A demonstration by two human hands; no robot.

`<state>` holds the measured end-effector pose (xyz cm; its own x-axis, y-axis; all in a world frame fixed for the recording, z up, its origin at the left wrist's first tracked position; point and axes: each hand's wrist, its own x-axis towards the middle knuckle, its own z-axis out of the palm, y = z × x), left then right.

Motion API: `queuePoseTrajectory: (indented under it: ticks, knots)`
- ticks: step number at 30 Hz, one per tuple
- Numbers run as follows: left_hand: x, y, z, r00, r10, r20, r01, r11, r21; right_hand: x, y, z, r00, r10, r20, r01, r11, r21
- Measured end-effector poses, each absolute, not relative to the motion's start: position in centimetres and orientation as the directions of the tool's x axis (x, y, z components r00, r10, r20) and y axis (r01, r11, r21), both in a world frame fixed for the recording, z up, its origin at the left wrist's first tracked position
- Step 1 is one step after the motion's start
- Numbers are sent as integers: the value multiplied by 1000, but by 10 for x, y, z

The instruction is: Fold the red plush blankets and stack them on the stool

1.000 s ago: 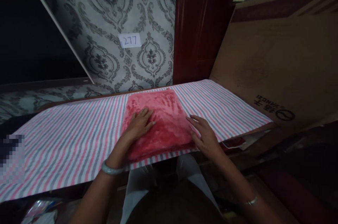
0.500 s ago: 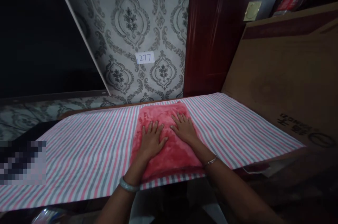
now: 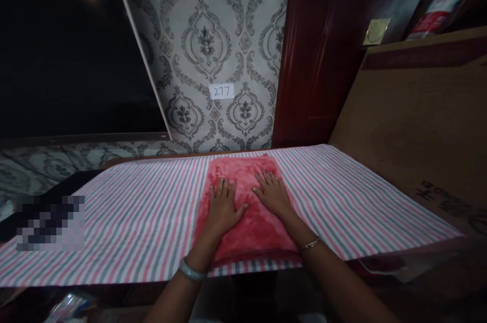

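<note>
A folded, plush red cloth (image 3: pixel 243 242) lies flat in the middle of the table, its front edge near the table's front. My left hand (image 3: pixel 223 209) rests palm down on its left half, fingers stretched forward and thumb out to the right. On the right half lies my right hand (image 3: pixel 273 193), also palm down with fingers spread. Neither hand grips anything. Beneath the red cloth is a striped tablecloth (image 3: pixel 144 221) in pink, grey and white. My palms cover parts of the red cloth.
A large cardboard box (image 3: pixel 403 115) stands at the right edge of the table, with a plastic bottle (image 3: pixel 437 13) behind its top. A dark television screen (image 3: pixel 76 59) is at the upper left. A paper label (image 3: pixel 221 91) reading 277 is on the patterned wall.
The view has shifted, so the scene sits further right and slightly lower. Both hands remain flat on the red cloth; the left fingers look closer together.
</note>
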<state>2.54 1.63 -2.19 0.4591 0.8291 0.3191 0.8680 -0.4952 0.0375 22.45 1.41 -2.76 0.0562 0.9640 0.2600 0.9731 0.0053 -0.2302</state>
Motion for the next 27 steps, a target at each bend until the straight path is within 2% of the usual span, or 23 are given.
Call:
queuePoseTrajectory:
  ticks: [6, 27]
  knots:
    - [26, 14, -20, 413, 868, 278, 899, -437, 30, 224, 16, -31, 64, 958, 279, 972, 3, -234]
    - [28, 13, -16, 403, 878, 259, 901, -431, 58, 223, 15, -30, 90, 969, 230, 965, -28, -260]
